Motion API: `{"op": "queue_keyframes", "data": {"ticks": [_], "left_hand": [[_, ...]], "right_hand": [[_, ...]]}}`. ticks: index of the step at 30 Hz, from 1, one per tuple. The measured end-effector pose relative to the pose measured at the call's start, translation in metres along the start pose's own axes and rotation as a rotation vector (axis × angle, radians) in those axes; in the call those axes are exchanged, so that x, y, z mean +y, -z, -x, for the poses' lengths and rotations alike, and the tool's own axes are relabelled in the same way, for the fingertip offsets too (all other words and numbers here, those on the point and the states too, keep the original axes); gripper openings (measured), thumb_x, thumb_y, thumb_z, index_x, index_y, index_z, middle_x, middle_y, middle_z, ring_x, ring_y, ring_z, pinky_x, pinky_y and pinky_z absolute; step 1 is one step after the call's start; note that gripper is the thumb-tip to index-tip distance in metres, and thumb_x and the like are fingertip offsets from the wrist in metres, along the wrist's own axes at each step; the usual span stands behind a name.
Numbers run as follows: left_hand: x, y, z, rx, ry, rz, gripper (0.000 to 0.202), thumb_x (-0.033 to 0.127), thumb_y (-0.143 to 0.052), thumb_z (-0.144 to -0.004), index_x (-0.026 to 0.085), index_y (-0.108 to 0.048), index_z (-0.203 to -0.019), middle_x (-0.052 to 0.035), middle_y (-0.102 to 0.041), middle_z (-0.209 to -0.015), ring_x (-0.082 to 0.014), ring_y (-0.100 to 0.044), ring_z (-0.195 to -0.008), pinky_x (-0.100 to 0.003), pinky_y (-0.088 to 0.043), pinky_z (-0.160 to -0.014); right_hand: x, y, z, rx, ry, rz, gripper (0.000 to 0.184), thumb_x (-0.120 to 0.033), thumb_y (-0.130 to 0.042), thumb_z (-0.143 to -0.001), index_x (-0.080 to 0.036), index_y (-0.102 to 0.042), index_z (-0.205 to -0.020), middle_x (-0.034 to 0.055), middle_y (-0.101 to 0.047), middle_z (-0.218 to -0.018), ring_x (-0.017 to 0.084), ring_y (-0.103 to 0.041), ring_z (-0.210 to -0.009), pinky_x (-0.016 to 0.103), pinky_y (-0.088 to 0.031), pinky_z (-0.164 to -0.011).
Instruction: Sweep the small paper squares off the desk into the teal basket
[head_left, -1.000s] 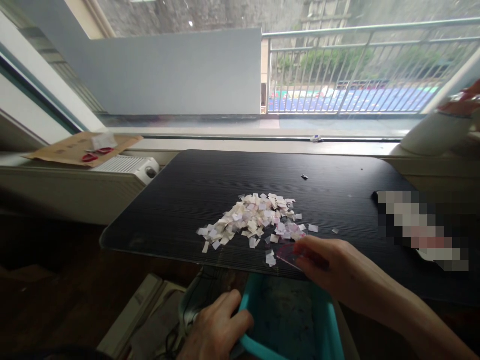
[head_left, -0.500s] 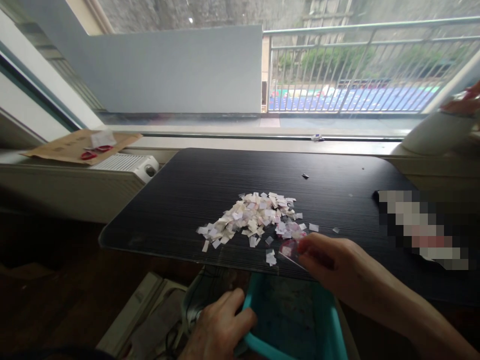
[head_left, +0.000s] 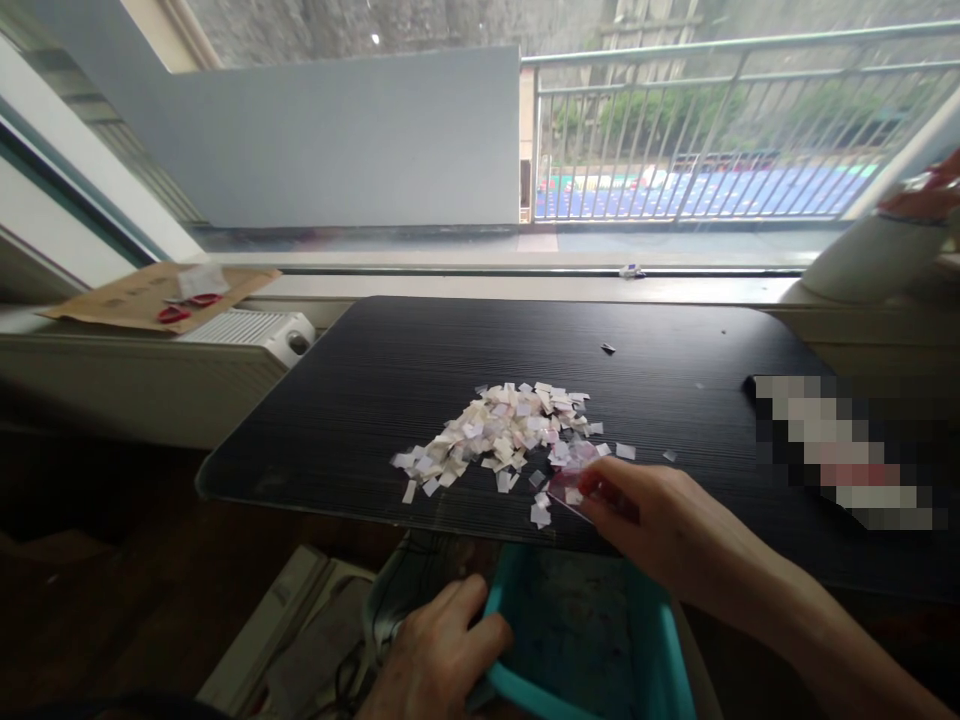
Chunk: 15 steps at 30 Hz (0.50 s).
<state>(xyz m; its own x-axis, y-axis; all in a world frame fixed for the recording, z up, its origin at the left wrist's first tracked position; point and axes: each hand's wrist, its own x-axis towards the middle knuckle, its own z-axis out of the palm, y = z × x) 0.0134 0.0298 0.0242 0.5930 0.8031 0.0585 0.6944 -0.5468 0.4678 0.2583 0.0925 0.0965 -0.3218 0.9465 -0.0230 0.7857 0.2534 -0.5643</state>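
A heap of small cut paper pieces (head_left: 502, 430) lies on the black table (head_left: 315, 400), with a few loose bits around it. My right hand (head_left: 637, 510) is closed on a thin, clear, pinkish plastic sheet (head_left: 561, 490), which rests against the right front side of the heap; several scraps show at or through it. Below the table's front edge, my left hand (head_left: 442, 640) grips the left rim of a teal plastic bin (head_left: 517, 690). The bin's inside is dark, and what lies in it is hard to make out.
Red-handled scissors (head_left: 191, 305) lie on a brown envelope (head_left: 112, 300) at the left sill, beside a white radiator (head_left: 262, 335). A pixelated flat object (head_left: 840, 450) is on the table's right. A white vase (head_left: 862, 250) stands by the window.
My right hand has moved slightly left with the plastic sheet, closer to the loose scraps by the heap. My left hand stays on the bin's rim.
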Motion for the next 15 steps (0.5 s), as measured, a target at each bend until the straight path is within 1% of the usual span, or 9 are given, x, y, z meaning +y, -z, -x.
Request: {"op": "queue_keyframes", "data": {"ticks": [3, 6, 9, 11, 15], "left_hand": [[-0.001, 0.001, 0.001, -0.011, -0.018, 0.002, 0.016, 0.015, -0.064, -0.068, 0.021, -0.049, -0.074, -0.0016, -0.046, -0.083, -0.0214, -0.049, -0.077, -0.025, -0.036, -0.058], [-0.001, 0.000, 0.001, -0.008, -0.020, -0.004, 0.019, 0.013, -0.065, -0.067, 0.021, -0.049, -0.074, -0.0017, -0.046, -0.083, -0.0215, -0.049, -0.077, -0.026, -0.035, -0.058], [-0.001, 0.001, 0.001, -0.010, -0.027, -0.008, 0.020, 0.014, -0.067, -0.067, 0.021, -0.049, -0.075, -0.0016, -0.045, -0.083, -0.0213, -0.049, -0.076, -0.026, -0.035, -0.058], [0.000, 0.001, 0.001, -0.002, -0.027, -0.012, 0.019, 0.015, -0.067, -0.069, 0.021, -0.050, -0.076, -0.0018, -0.046, -0.083, -0.0214, -0.049, -0.077, -0.026, -0.035, -0.058], [0.001, 0.000, 0.000, 0.008, -0.025, -0.012, 0.019, 0.016, -0.066, -0.068, 0.022, -0.051, -0.077, -0.0015, -0.047, -0.084, -0.0211, -0.050, -0.077, -0.026, -0.037, -0.059]], "right_hand": [[-0.001, 0.000, 0.000, -0.014, 0.003, -0.017, 0.018, -0.028, -0.045, -0.088, -0.021, -0.058, -0.079, -0.0019, -0.060, -0.064, 0.010, -0.049, -0.052, 0.021, -0.032, -0.048], [0.001, 0.002, 0.006, -0.034, 0.009, 0.000, 0.015, -0.027, -0.047, -0.086, -0.021, -0.059, -0.079, -0.0025, -0.060, -0.063, 0.009, -0.047, -0.051, 0.020, -0.031, -0.047], [0.009, 0.007, 0.016, -0.062, -0.051, 0.048, 0.014, -0.025, -0.049, -0.084, -0.022, -0.057, -0.074, -0.0043, -0.057, -0.059, 0.009, -0.045, -0.049, 0.020, -0.029, -0.045], [0.015, 0.011, 0.021, -0.080, -0.094, 0.042, 0.014, -0.026, -0.049, -0.085, -0.023, -0.057, -0.074, -0.0049, -0.057, -0.059, 0.009, -0.046, -0.049, 0.020, -0.029, -0.044], [0.022, 0.014, 0.020, -0.008, -0.116, 0.010, 0.015, -0.032, -0.048, -0.087, -0.023, -0.059, -0.083, -0.0037, -0.060, -0.063, 0.010, -0.050, -0.052, 0.021, -0.033, -0.048]]}}
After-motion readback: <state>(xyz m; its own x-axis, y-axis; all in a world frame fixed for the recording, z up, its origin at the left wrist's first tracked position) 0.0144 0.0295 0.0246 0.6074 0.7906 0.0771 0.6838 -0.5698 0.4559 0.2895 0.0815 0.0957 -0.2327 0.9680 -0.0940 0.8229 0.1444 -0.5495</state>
